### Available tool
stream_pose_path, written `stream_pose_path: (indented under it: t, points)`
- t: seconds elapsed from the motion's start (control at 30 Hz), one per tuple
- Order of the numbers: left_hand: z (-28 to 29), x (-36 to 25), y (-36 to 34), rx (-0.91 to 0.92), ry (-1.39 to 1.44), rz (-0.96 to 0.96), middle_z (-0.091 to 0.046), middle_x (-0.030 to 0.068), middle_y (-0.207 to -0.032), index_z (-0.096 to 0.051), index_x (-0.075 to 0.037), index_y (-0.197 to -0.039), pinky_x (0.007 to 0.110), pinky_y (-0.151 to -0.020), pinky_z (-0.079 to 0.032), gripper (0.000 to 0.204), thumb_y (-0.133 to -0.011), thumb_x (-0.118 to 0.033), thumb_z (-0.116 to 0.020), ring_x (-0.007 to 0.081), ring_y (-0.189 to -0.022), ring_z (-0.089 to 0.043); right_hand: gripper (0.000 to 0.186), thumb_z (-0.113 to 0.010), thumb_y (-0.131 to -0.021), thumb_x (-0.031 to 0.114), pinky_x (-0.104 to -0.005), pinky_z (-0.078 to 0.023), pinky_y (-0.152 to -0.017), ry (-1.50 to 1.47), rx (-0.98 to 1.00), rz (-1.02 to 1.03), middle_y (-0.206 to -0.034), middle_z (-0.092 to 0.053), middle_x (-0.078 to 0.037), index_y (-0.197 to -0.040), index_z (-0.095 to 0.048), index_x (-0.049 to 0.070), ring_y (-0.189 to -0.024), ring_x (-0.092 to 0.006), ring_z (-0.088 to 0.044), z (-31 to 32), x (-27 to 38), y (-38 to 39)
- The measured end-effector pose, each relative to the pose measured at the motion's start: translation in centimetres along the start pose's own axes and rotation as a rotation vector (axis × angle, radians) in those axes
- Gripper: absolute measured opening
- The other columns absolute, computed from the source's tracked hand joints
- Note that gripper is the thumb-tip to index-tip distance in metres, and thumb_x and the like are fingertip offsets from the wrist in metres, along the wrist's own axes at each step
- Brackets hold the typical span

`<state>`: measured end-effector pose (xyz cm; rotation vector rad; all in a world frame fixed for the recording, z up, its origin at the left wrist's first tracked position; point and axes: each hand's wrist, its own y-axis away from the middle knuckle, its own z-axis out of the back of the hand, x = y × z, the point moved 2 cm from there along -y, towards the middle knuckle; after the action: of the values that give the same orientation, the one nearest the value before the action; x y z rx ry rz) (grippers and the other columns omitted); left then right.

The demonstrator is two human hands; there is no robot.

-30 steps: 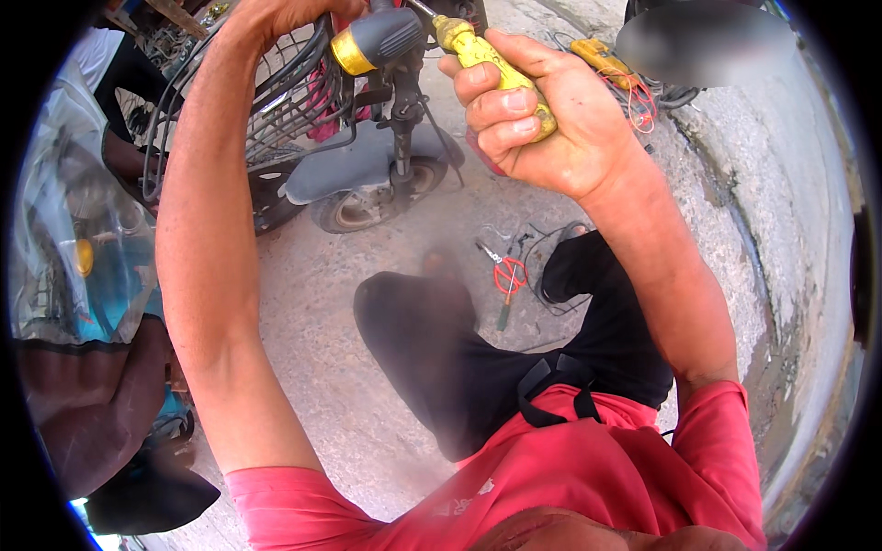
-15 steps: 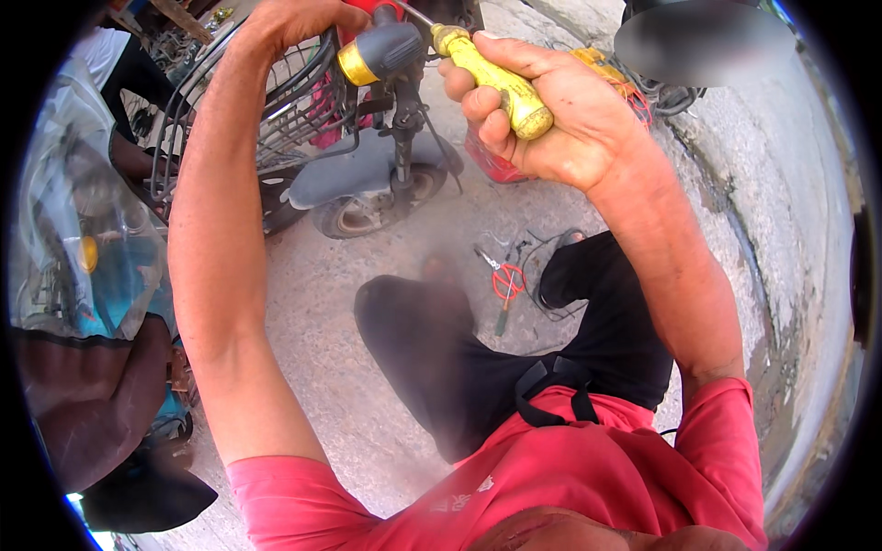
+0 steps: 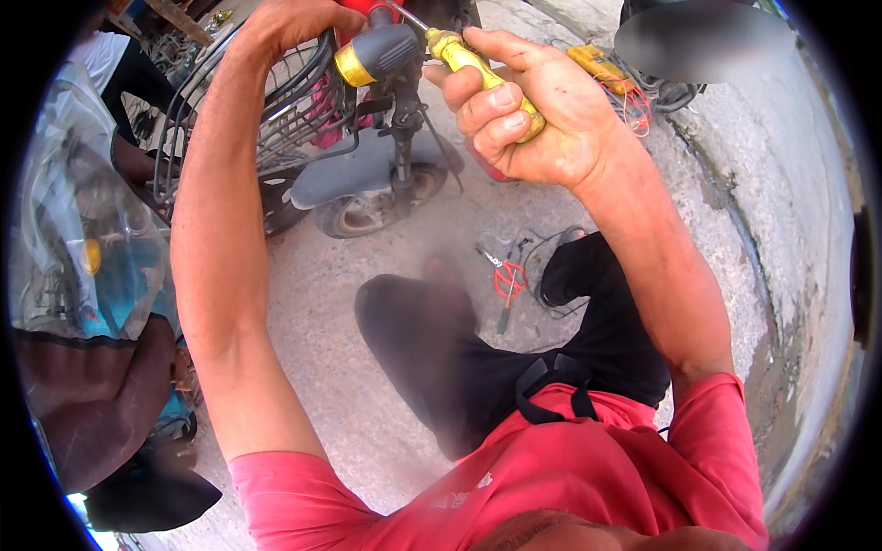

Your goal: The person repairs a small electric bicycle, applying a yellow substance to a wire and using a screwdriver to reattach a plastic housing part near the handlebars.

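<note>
A yellow-handled screwdriver (image 3: 459, 57) is in my right hand (image 3: 556, 115). The fingers curl round its handle, and its metal shaft slants up and left to a red part (image 3: 372, 7) at the top edge. My left hand (image 3: 299, 20) bends over beside that red part with its fingers closed; what they hold is hidden. Between my hands is a dark handlebar grip (image 3: 386, 53) with a yellow end. Below it are the front column (image 3: 402, 119) and the grey mudguard (image 3: 344, 170) of a small scooter-like vehicle.
A wire basket (image 3: 294, 110) stands beside my left forearm. Red-handled scissors (image 3: 508, 278), a green-handled tool (image 3: 503, 320) and black cable (image 3: 544, 248) lie on the concrete by my knees. A yellow meter-like device (image 3: 595, 66) with red leads lies at the upper right. A clear plastic sheet (image 3: 60, 184) hangs at left.
The fingers of my right hand have curled further over the screwdriver handle, and the hand has shifted slightly left. My left hand stays nearly in place.
</note>
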<state>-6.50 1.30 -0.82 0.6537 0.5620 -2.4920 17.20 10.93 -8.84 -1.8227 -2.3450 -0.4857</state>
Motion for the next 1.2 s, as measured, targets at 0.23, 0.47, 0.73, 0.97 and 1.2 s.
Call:
stream_pose_path:
  t: [0.23, 0.47, 0.73, 0.97, 1.2]
  points:
    - [-0.1, 0.2, 0.3, 0.001, -0.035, 0.012, -0.070, 0.0151, -0.109, -0.053, 0.007, -0.134, 0.036, -0.088, -0.055, 0.085, -0.059, -0.012, -0.089, 0.0234, -0.101, -0.066, 0.027, -0.070, -0.099, 0.027, -0.0187, -0.044, -0.046, 0.566, -0.586, 0.359, -0.088, -0.060, -0.001, -0.115, -0.061, 0.006, -0.062, -0.0068, -0.054, -2.8, -2.3, 0.4]
    - [0.0, 0.0, 0.3, 0.003, 0.004, 0.043, -0.070, 0.0149, -0.109, -0.055, 0.006, -0.132, 0.036, -0.086, -0.055, 0.082, -0.059, -0.013, -0.089, 0.0232, -0.100, -0.066, 0.034, -0.058, -0.107, 0.032, -0.0193, -0.040, -0.046, 0.301, -0.260, 0.218, -0.084, -0.054, 0.002, -0.119, -0.057, 0.000, -0.060, -0.0029, -0.050, -0.8, -1.1, 0.0]
    - [0.5, -1.7, 1.6, -0.009, -0.010, 0.007, -0.071, 0.0137, -0.106, -0.056, 0.006, -0.131, 0.036, -0.085, -0.055, 0.082, -0.059, -0.013, -0.089, 0.0239, -0.097, -0.067, 0.035, -0.063, -0.104, 0.031, -0.0184, -0.040, -0.044, 0.193, -0.253, 0.229, -0.085, -0.058, 0.000, -0.125, -0.056, 0.004, -0.059, -0.0037, -0.052, -0.4, -1.4, -0.1]
    - [0.0, -0.1, 0.5, 0.011, 0.035, 0.044, -0.071, 0.0131, -0.103, -0.055, 0.006, -0.131, 0.036, -0.084, -0.056, 0.080, -0.060, -0.009, -0.088, 0.0236, -0.095, -0.067, 0.028, -0.060, -0.105, 0.030, -0.0189, -0.043, -0.045, 0.557, -0.467, 0.395, -0.089, -0.061, -0.003, -0.118, -0.057, 0.006, -0.064, -0.0052, -0.055, -1.7, -2.5, 0.0]
    - [0.6, -0.9, 1.0, 0.017, 0.054, 0.005, -0.070, 0.0127, -0.099, -0.056, 0.006, -0.128, 0.036, -0.078, -0.057, 0.075, -0.061, -0.007, -0.087, 0.0217, -0.089, -0.067, 0.028, -0.055, -0.107, 0.029, -0.0183, -0.044, -0.048, -0.024, -0.014, 0.159, -0.092, -0.062, -0.006, -0.117, -0.057, 0.003, -0.065, -0.0057, -0.055, -0.1, -1.1, -0.7]
